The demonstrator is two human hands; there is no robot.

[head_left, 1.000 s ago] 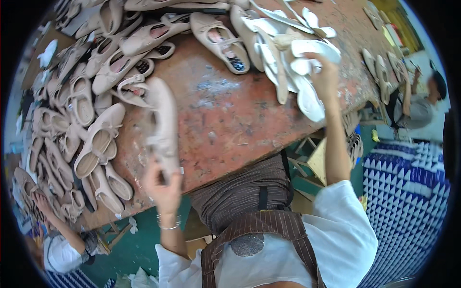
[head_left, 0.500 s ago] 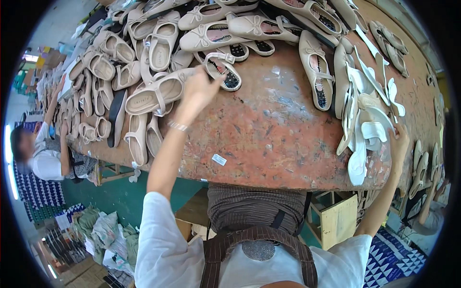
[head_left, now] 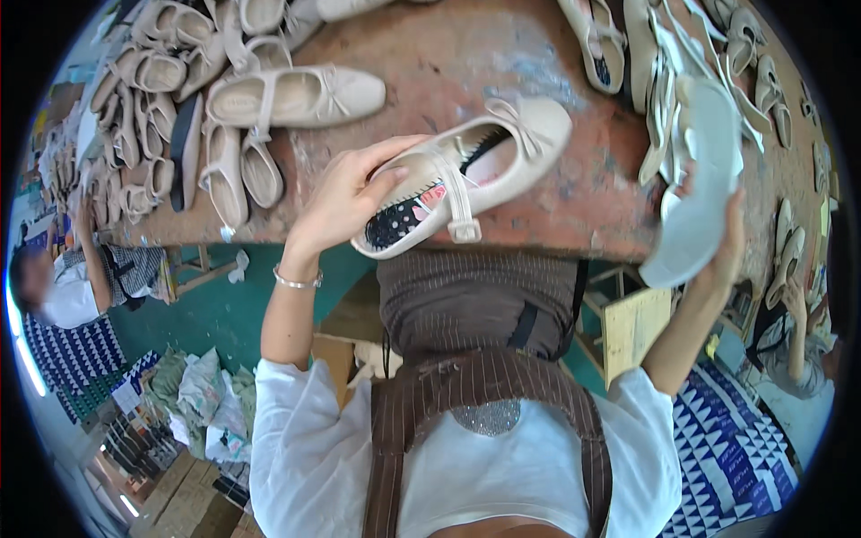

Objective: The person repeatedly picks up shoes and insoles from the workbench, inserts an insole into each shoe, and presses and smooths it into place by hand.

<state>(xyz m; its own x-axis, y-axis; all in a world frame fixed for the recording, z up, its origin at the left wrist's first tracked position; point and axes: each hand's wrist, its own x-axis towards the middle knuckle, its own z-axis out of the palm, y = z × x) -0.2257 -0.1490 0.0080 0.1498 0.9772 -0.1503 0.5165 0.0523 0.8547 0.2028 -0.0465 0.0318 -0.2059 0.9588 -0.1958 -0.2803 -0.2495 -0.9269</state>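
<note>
A beige flat shoe (head_left: 538,125) with a bow and a buckled strap is held over the table's near edge by my left hand (head_left: 345,197). My thumb reaches inside its heel end, where dotted black lining with a pink patch shows. On the right, my right hand (head_left: 728,242) is closed on a pale, whitish insole (head_left: 695,206), held upright with its broad face showing. Just beyond that hand lies a heap of white insoles (head_left: 662,148). Left of my left hand, another beige shoe (head_left: 350,94) with a lined insole rests on its pile.
Many beige shoes (head_left: 157,72) crowd the left of the worn, reddish table (head_left: 430,54). More shoes (head_left: 596,45) lie at its far right. One person (head_left: 76,287) is at the left, another (head_left: 794,359) at the right. Bundled bags (head_left: 202,394) sit on the floor.
My left hand has taken a shoe from the pile and brought it nearer. My right hand has lifted an insole off the heap and drawn it toward me. The view has tilted downward.
</note>
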